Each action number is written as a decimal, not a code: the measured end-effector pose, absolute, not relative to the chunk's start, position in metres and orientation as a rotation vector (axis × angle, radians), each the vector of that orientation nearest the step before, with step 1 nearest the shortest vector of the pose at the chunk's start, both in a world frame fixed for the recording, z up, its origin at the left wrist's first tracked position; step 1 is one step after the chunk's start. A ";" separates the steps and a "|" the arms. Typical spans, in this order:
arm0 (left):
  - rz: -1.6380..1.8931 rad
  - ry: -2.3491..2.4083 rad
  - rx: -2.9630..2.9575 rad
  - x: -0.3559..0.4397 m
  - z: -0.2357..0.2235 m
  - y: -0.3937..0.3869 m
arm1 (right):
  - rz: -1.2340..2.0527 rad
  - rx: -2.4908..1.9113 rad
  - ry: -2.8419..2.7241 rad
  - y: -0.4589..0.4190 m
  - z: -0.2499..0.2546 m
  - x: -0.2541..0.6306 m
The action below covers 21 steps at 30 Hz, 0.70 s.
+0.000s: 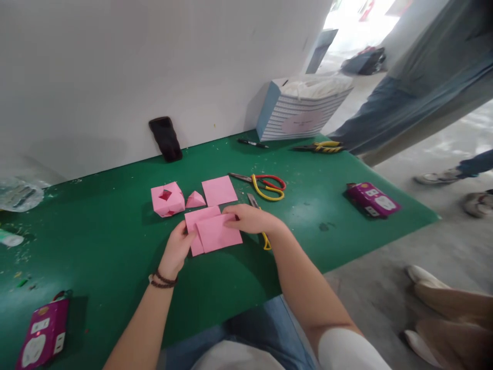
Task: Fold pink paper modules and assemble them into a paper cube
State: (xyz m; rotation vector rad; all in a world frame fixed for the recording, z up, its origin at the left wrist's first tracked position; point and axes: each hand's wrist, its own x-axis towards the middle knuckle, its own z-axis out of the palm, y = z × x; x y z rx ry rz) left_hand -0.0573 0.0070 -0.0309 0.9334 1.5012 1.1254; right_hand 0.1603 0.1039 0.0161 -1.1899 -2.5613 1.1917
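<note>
Two overlapping pink paper squares are between my hands, just over the green table. My left hand (177,247), with a dark beaded bracelet, pinches the rear paper square (193,245) at its left edge. The front paper square (219,234) lies across it, and my right hand (248,218) grips that one at its upper right. Behind them are a folded pink paper box (168,199) with a cut opening, a small pink folded paper piece (195,199) and a loose pink square (219,190). Scissors (266,241) with yellow handles lie partly hidden beneath my right hand.
On the green table (127,262) are red-and-yellow scissors (267,186), a pen (252,143), pliers (323,147) and purple packs (373,199). A phone (166,139) leans on the wall. A striped gift bag (304,110) stands at the back right. Other people's legs show beyond the right edge.
</note>
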 end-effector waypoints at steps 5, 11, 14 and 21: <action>1.135 1.568 0.911 -0.064 -0.038 0.008 | 1.033 -1.313 -2.540 0.109 0.006 0.156; 1.052 1.602 1.030 -0.080 -0.041 0.006 | 0.768 -1.641 -2.381 0.146 0.005 0.159; 1.040 1.614 1.070 -0.082 -0.041 0.006 | 0.718 -1.753 -2.322 0.163 0.000 0.147; 1.069 1.582 1.043 -0.083 -0.044 0.008 | 0.786 -1.743 -2.234 0.170 0.002 0.144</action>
